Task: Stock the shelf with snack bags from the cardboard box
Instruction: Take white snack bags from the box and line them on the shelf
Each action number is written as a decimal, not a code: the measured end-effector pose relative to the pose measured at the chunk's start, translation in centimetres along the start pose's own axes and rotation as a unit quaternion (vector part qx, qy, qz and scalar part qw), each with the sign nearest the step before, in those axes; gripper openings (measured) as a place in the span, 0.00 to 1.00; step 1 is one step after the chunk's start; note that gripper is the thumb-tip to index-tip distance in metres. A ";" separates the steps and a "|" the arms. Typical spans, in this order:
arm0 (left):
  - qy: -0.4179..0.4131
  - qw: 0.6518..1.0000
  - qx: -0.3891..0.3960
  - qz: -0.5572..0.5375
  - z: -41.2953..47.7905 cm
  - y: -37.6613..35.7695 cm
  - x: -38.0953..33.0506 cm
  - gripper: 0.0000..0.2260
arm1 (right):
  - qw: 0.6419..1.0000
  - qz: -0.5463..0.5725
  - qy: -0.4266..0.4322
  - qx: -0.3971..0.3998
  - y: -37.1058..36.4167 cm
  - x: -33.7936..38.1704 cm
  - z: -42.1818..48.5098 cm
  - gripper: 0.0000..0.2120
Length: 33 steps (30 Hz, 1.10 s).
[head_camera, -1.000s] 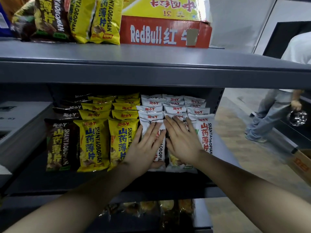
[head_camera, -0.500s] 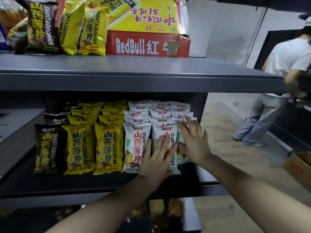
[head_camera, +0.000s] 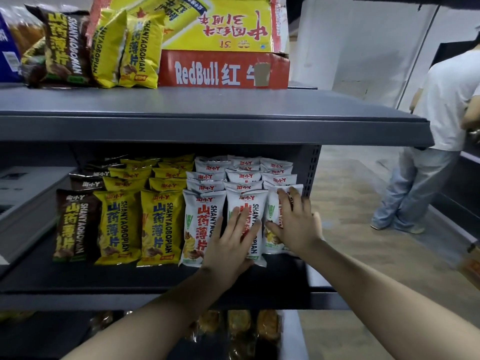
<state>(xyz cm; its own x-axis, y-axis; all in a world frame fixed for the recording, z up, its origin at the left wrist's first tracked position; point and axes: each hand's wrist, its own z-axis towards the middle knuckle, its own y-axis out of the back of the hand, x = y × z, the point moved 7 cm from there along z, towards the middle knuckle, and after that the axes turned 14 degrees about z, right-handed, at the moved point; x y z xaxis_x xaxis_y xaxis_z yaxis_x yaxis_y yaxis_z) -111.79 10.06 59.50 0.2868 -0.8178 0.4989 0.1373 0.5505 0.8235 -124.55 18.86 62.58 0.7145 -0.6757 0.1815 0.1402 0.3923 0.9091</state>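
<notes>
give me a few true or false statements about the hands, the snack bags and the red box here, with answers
1. The left hand and the right hand rest with straight fingers on white bags. True.
2. The red box sits on the lowest shelf. False: it sits on the top shelf.
3. Yellow bags stand left of the white bags. True.
4. The left hand grips a brown bag. False: it presses one of the white bags; the brown bag stands untouched at the far left.
</notes>
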 end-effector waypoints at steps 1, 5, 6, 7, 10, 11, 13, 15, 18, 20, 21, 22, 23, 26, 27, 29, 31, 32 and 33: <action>0.004 1.000 0.006 -0.004 0.0 0.0 0.1 0.44 | 1.000 0.001 0.005 0.000 0.0 -0.1 0.0 0.39; 0.021 1.000 0.013 -0.003 0.0 0.4 0.2 0.43 | 0.999 0.009 0.038 0.016 -0.4 -0.5 -0.2 0.39; 0.025 1.000 0.016 -0.001 0.1 0.5 0.1 0.42 | 0.998 0.010 0.049 0.025 -0.5 -0.4 -0.2 0.39; 0.027 0.999 0.020 -0.002 0.2 0.6 0.0 0.41 | 0.998 0.009 0.059 0.032 -0.5 -0.4 -0.3 0.38; 0.034 0.999 0.002 0.006 0.2 1.8 -0.1 0.39 | 0.997 0.006 0.068 0.027 0.1 0.4 -0.9 0.36; 0.044 0.999 -0.009 0.014 0.1 2.3 0.1 0.40 | 0.998 0.022 0.064 0.002 0.8 0.7 -1.2 0.34; 0.040 0.999 -0.024 0.020 -0.1 2.9 0.1 0.44 | 0.994 0.058 0.065 -0.060 2.3 1.6 -2.1 0.29; 0.028 0.998 -0.043 0.033 -0.4 3.0 0.3 0.49 | 0.987 0.066 0.110 -0.101 3.1 2.9 -3.1 0.29; 0.030 0.997 -0.060 0.039 -1.5 2.8 0.9 0.48 | 0.973 0.045 0.215 -0.075 2.6 5.3 -4.7 0.34; 0.041 0.996 -0.074 0.036 -2.2 2.6 1.5 0.44 | 0.977 0.021 0.209 -0.047 2.0 5.4 -5.3 0.39; 0.046 0.995 -0.081 0.037 -2.5 2.4 1.7 0.42 | 0.982 0.018 0.184 -0.030 1.8 4.8 -5.4 0.43; 0.047 0.994 -0.088 0.036 -2.7 2.3 1.9 0.39 | 0.987 0.014 0.159 -0.012 1.6 4.1 -5.5 0.48; 0.043 0.994 -0.092 0.030 -2.8 2.1 2.0 0.37 | 0.990 -0.003 0.143 0.003 1.5 3.2 -5.6 0.52; 0.026 0.997 -0.073 0.018 -2.5 1.7 1.8 0.36 | 0.989 -0.070 0.126 0.032 1.3 0.6 -4.9 0.58; 0.017 0.998 -0.061 0.016 -2.1 1.4 1.6 0.38 | 0.990 -0.076 0.111 0.044 1.3 -0.1 -4.5 0.59; -0.006 0.999 -0.037 -0.002 -1.2 0.7 0.9 0.40 | 0.991 -0.086 0.085 0.066 1.1 -0.7 -3.7 0.60; 0.000 1.000 -0.018 -0.019 -0.5 0.2 0.7 0.42 | 0.990 -0.088 0.076 0.074 0.7 -0.4 -3.2 0.60; 0.006 1.000 -0.013 -0.020 -0.4 0.1 0.7 0.43 | 0.991 -0.087 0.077 0.072 0.6 -0.1 -3.0 0.60; 0.010 1.000 -0.008 -0.022 -0.3 0.0 0.7 0.44 | 0.990 -0.090 0.078 0.068 0.4 0.1 -2.8 0.59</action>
<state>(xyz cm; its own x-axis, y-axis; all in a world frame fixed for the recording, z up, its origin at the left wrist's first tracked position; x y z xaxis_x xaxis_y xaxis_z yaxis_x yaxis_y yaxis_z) -111.34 9.54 59.77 0.2986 -0.8383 0.4562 0.1651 0.5162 0.8404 -122.47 20.75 61.93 0.7853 -0.6179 -0.0396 0.1893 0.1787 0.9655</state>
